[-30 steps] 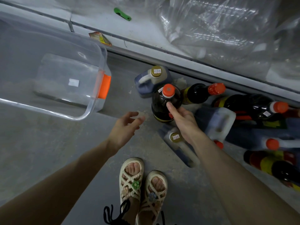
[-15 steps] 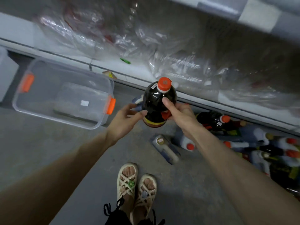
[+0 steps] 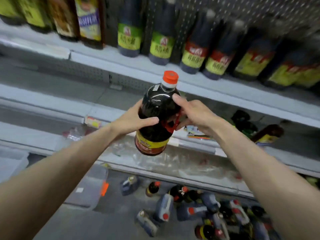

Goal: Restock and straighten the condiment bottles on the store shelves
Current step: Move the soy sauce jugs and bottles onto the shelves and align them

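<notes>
A large dark sauce bottle (image 3: pixel 158 108) with an orange cap, a red handle and a yellow-red label is held upright in the air in front of the shelves. My left hand (image 3: pixel 131 121) grips its left side, thumb across the front. My right hand (image 3: pixel 194 113) grips the right side by the red handle. Behind it runs a white shelf (image 3: pixel 199 84) carrying a row of dark bottles (image 3: pixel 161 47) with green and red labels. Many more bottles and jugs (image 3: pixel 195 205) lie on the floor at the lower right.
A clear plastic bin (image 3: pixel 90 187) with an orange latch stands on the floor at the lower left. The middle shelf (image 3: pixel 52 103) is mostly bare; one dark bottle (image 3: pixel 267 134) lies on it at the right. Crumpled clear plastic (image 3: pixel 164 161) fills the bottom shelf.
Both hands have raised the bottle from floor level up to the height of the shelves. My left hand now grips its side. The view has swung up from the floor to the shelves.
</notes>
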Tool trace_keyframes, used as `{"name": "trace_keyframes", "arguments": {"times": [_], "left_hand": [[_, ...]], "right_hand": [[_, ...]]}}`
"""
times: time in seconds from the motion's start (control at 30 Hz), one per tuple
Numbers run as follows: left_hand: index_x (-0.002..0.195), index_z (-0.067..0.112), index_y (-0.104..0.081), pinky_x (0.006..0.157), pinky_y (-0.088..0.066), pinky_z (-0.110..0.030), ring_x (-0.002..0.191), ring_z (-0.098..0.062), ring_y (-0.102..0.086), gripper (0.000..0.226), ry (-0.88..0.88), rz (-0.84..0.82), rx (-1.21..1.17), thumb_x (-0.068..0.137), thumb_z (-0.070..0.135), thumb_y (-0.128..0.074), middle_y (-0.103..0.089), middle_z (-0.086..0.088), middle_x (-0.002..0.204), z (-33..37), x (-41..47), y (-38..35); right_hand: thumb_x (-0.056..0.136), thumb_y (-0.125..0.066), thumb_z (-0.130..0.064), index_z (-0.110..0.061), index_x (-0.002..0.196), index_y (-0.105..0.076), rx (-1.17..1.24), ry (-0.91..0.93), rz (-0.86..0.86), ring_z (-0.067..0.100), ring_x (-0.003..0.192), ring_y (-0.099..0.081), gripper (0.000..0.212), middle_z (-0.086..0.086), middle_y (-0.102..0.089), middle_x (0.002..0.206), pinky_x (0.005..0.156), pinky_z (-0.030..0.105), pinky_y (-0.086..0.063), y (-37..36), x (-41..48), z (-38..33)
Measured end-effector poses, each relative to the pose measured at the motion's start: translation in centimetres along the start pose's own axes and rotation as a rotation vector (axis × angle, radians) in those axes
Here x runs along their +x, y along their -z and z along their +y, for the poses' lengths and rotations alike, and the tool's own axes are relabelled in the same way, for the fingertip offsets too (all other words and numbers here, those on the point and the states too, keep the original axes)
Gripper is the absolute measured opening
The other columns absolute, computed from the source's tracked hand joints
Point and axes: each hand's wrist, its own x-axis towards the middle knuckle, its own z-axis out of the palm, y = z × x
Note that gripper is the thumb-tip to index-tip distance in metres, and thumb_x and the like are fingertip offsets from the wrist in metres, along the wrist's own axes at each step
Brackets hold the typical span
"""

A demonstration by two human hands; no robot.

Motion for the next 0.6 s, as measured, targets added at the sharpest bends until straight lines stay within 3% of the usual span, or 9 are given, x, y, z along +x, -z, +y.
{"name": "trace_keyframes", "arguments": {"times": [0.13, 0.2, 0.23, 0.3, 0.4, 0.47, 0.6], "left_hand": [[0.134, 0.019, -0.047, 0.097, -0.046, -0.025, 0.116, -0.006, -0.058, 0.092, -0.139, 0.024, 0.025, 0.052, 0.048, -0.077, -0.062, 0.006, 0.126, 11.7, -0.3, 0.1], [0.126, 0.019, -0.051, 0.087, -0.047, -0.015, 0.108, -0.003, -0.059, 0.082, -0.224, 0.054, 0.058, 0.054, 0.048, -0.077, -0.065, 0.012, 0.116, 16.9, -0.8, 0.0], [0.123, 0.019, -0.053, 0.084, -0.047, -0.013, 0.105, -0.003, -0.06, 0.077, -0.265, 0.08, 0.07, 0.055, 0.048, -0.076, -0.065, 0.013, 0.112, 19.2, -1.0, -0.2], [0.124, 0.016, -0.054, 0.091, -0.048, -0.024, 0.11, -0.01, -0.062, 0.08, -0.334, 0.116, 0.058, 0.057, 0.051, -0.076, -0.067, 0.005, 0.116, 23.5, -1.7, -0.5], [0.124, 0.019, -0.056, 0.096, -0.049, -0.034, 0.112, -0.014, -0.063, 0.078, -0.412, 0.098, 0.033, 0.057, 0.054, -0.076, -0.068, 0.0, 0.118, 28.9, -2.7, -1.0], [0.119, 0.024, -0.06, 0.092, -0.052, -0.03, 0.107, -0.011, -0.065, 0.068, -0.459, 0.087, 0.034, 0.059, 0.052, -0.076, -0.07, 0.003, 0.114, 32.2, -3.0, -1.6], [0.098, 0.027, -0.064, 0.072, -0.052, -0.017, 0.092, -0.009, -0.069, 0.021, -0.514, 0.096, 0.062, 0.081, 0.031, -0.075, -0.073, 0.007, 0.092, 37.3, -3.3, -3.0]], "right_hand": [[0.091, -0.052, -0.055, -0.011, 0.092, -0.073, -0.072, 0.112, 0.068, 0.027, 0.084, -0.072, 0.049, 0.008, -0.075, 0.09, 0.064, 0.042, -0.059, 5.1, -5.3, -10.6], [0.092, -0.047, -0.058, -0.009, 0.09, -0.073, -0.132, 0.141, 0.074, 0.023, 0.076, -0.072, 0.056, 0.008, -0.075, 0.092, 0.062, 0.035, -0.058, 7.2, -7.8, -15.0], [0.091, -0.044, -0.062, -0.008, 0.088, -0.073, -0.172, 0.136, 0.082, 0.024, 0.073, -0.072, 0.061, 0.007, -0.075, 0.091, 0.067, 0.034, -0.058, 8.1, -9.1, -16.9], [0.087, -0.039, -0.072, -0.011, 0.093, -0.073, -0.235, 0.143, 0.096, 0.029, 0.075, -0.073, 0.071, 0.003, -0.076, 0.091, 0.084, 0.039, -0.055, 9.9, -11.4, -20.3], [0.082, -0.031, -0.08, -0.02, 0.117, -0.067, -0.266, 0.165, 0.129, 0.03, 0.082, -0.073, 0.079, 0.0, -0.075, 0.101, 0.093, 0.044, -0.051, 12.0, -14.1, -24.3], [0.083, -0.028, -0.079, -0.022, 0.121, -0.063, -0.269, 0.186, 0.181, 0.029, 0.088, -0.072, 0.077, 0.002, -0.075, 0.1, 0.093, 0.044, -0.052, 13.2, -15.8, -26.7], [0.086, -0.032, -0.075, -0.019, 0.109, -0.066, -0.168, 0.241, 0.232, 0.03, 0.097, -0.07, 0.07, 0.007, -0.074, 0.1, 0.087, 0.044, -0.055, 15.2, -18.7, -30.3]]}}
